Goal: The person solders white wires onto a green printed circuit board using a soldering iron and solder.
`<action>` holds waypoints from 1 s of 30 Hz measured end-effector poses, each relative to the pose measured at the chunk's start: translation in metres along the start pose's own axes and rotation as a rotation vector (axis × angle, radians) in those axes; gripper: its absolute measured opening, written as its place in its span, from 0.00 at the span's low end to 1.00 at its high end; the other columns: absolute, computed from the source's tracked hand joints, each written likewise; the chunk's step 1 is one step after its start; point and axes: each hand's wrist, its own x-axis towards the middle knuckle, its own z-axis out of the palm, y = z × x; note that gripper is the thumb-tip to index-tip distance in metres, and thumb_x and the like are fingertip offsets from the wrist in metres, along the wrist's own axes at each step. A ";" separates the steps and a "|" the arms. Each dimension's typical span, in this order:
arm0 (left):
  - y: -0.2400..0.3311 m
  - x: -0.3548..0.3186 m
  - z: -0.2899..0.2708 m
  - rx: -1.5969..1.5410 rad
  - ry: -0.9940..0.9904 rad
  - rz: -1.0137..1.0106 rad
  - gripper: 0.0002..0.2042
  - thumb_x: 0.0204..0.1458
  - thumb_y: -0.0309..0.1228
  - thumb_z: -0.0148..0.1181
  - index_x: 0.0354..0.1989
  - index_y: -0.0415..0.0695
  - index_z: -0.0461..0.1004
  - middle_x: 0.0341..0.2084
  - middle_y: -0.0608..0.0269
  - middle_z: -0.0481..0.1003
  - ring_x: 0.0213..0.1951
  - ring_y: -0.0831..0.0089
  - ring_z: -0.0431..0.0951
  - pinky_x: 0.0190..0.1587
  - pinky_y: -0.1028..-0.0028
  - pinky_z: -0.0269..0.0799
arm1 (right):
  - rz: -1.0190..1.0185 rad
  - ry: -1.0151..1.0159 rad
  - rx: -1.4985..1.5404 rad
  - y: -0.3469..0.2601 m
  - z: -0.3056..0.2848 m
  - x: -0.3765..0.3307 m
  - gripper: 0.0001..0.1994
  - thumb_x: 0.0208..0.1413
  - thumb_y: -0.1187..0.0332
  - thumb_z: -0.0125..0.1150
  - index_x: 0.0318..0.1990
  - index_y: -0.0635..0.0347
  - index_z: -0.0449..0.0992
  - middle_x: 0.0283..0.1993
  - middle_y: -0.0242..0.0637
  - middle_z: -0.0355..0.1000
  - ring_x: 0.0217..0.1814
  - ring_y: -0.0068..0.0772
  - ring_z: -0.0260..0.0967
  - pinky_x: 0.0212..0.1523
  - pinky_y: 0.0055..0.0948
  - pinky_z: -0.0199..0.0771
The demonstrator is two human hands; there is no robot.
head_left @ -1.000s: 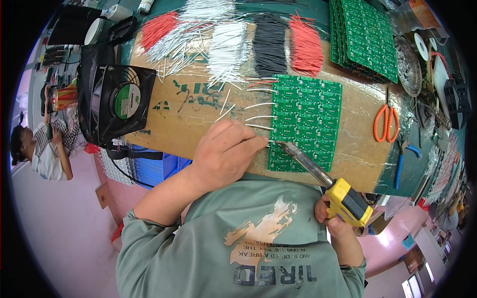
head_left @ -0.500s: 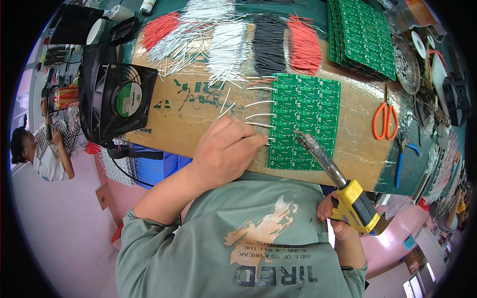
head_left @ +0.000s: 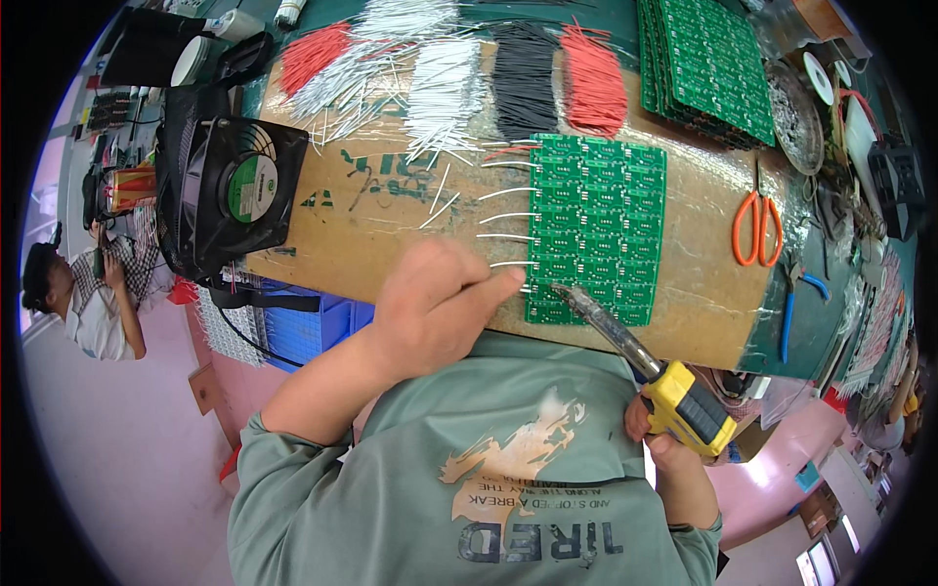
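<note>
A green circuit board panel (head_left: 611, 205) lies on the brown work board in front of me. Along its left edge several white wires (head_left: 508, 236) stick out in a row, with a reddish one near the top. At the lower left edge, my left hand (head_left: 435, 308) is closed in a pinch, a short white end showing between its fingertips and the panel. My right hand (head_left: 666, 438) grips the yellow and black handle of a soldering iron (head_left: 625, 344). The iron's tip rests at or just over the panel's lower left part, close to the left fingertips; contact is hard to tell.
Bundles of white (head_left: 445, 98), black (head_left: 525, 83) and red wires (head_left: 594, 88) lie beyond the panel. A black fan (head_left: 249, 186) stands left. Stacked green panels (head_left: 703, 73), orange scissors (head_left: 757, 230) and blue-handled cutters (head_left: 789, 313) are right. Another person (head_left: 93, 293) sits far left.
The iron's tip has moved toward me and left across the panel. One more white wire now shows at the edge, just above my left fingertips. The panel has shifted slightly away.
</note>
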 end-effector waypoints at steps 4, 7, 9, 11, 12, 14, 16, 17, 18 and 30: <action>0.004 -0.005 0.005 -0.010 0.002 0.020 0.17 0.48 0.20 0.71 0.49 0.40 0.87 0.34 0.64 0.79 0.35 0.62 0.77 0.38 0.64 0.71 | 0.039 0.008 0.008 0.000 0.000 0.000 0.23 0.59 0.59 0.82 0.46 0.68 0.77 0.30 0.34 0.73 0.28 0.27 0.71 0.28 0.27 0.71; 0.005 -0.007 0.007 -0.016 -0.001 -0.007 0.17 0.48 0.21 0.70 0.49 0.40 0.87 0.35 0.64 0.79 0.35 0.63 0.77 0.38 0.64 0.70 | 0.031 -0.014 -0.065 0.002 -0.003 0.001 0.20 0.60 0.60 0.80 0.43 0.67 0.76 0.30 0.34 0.72 0.28 0.27 0.71 0.28 0.27 0.70; 0.005 -0.008 0.008 -0.013 -0.011 -0.028 0.17 0.47 0.21 0.70 0.49 0.40 0.87 0.35 0.64 0.79 0.35 0.63 0.77 0.38 0.64 0.70 | 0.023 -0.020 -0.123 0.004 -0.004 0.001 0.20 0.60 0.60 0.80 0.42 0.66 0.76 0.30 0.34 0.72 0.28 0.27 0.71 0.28 0.27 0.70; 0.004 -0.007 0.009 -0.001 -0.019 -0.036 0.17 0.47 0.21 0.70 0.49 0.41 0.87 0.36 0.65 0.79 0.35 0.63 0.77 0.38 0.64 0.70 | 0.030 -0.019 -0.120 0.005 -0.005 0.000 0.20 0.59 0.60 0.80 0.43 0.67 0.76 0.30 0.34 0.72 0.28 0.27 0.71 0.28 0.27 0.71; 0.004 -0.007 0.009 0.007 -0.020 -0.039 0.17 0.47 0.19 0.71 0.48 0.42 0.87 0.35 0.65 0.79 0.35 0.63 0.78 0.38 0.64 0.70 | 0.035 -0.010 -0.097 0.006 -0.004 -0.001 0.20 0.59 0.61 0.80 0.44 0.67 0.75 0.30 0.34 0.72 0.28 0.26 0.71 0.28 0.27 0.71; 0.004 -0.007 0.010 0.019 -0.023 -0.048 0.18 0.45 0.16 0.72 0.47 0.42 0.88 0.34 0.65 0.77 0.35 0.64 0.78 0.37 0.64 0.71 | 0.042 0.016 -0.045 0.008 -0.003 -0.002 0.21 0.58 0.62 0.81 0.46 0.68 0.75 0.30 0.34 0.73 0.28 0.26 0.71 0.29 0.27 0.72; 0.004 -0.007 0.010 0.026 -0.021 -0.047 0.18 0.45 0.16 0.72 0.47 0.43 0.88 0.34 0.65 0.77 0.35 0.64 0.79 0.37 0.65 0.71 | 0.058 0.034 0.003 0.010 -0.002 -0.004 0.23 0.58 0.63 0.81 0.48 0.69 0.74 0.31 0.34 0.73 0.28 0.26 0.71 0.29 0.27 0.73; 0.004 -0.007 0.010 0.030 -0.020 -0.046 0.19 0.45 0.16 0.73 0.47 0.43 0.88 0.34 0.65 0.77 0.35 0.64 0.79 0.37 0.65 0.71 | 0.070 0.037 0.021 0.011 -0.003 -0.005 0.23 0.58 0.63 0.81 0.49 0.69 0.73 0.31 0.34 0.72 0.28 0.26 0.71 0.29 0.27 0.73; 0.004 -0.007 0.011 0.032 -0.017 -0.046 0.19 0.45 0.16 0.73 0.47 0.43 0.88 0.34 0.65 0.76 0.35 0.64 0.78 0.37 0.65 0.71 | 0.083 0.039 0.039 0.012 -0.003 -0.005 0.24 0.57 0.64 0.81 0.50 0.70 0.73 0.31 0.34 0.72 0.28 0.25 0.71 0.29 0.27 0.73; 0.004 -0.008 0.014 0.061 0.009 -0.040 0.18 0.46 0.16 0.74 0.47 0.44 0.88 0.32 0.66 0.75 0.33 0.64 0.78 0.36 0.65 0.69 | 0.059 0.044 -0.035 0.013 -0.005 -0.002 0.23 0.58 0.62 0.82 0.46 0.70 0.75 0.29 0.34 0.72 0.27 0.25 0.69 0.28 0.27 0.71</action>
